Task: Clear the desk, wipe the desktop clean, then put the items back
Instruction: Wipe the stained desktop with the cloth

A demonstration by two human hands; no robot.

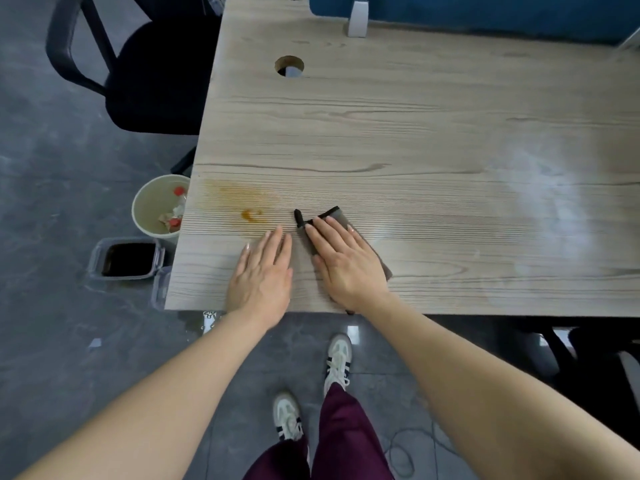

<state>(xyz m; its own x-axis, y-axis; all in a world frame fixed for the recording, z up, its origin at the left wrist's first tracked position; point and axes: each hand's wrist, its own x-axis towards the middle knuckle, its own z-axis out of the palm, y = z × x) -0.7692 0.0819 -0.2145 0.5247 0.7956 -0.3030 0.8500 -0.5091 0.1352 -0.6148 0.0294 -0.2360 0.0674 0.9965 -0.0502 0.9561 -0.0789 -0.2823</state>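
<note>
Pressing grey cloth (334,221) flat on desktop (433,140) under right hand (346,261), fingers straight, slightly spread. Left hand (261,271) flat on bare wood beside it, fingers straight, together, holding nothing. Brown stain (252,215) just left of cloth, not yet wiped. Risk: small folded cloth may smear stain wider, or push residue over left edge toward bin (157,206) and open container (126,258) on floor.

A light wood-grain desk (415,140) carries a grey cloth (337,216) beside a brown stain (252,215).

Bare forearms (194,372), maroon trousers (343,441), white black-striped sneakers (337,358)
</note>
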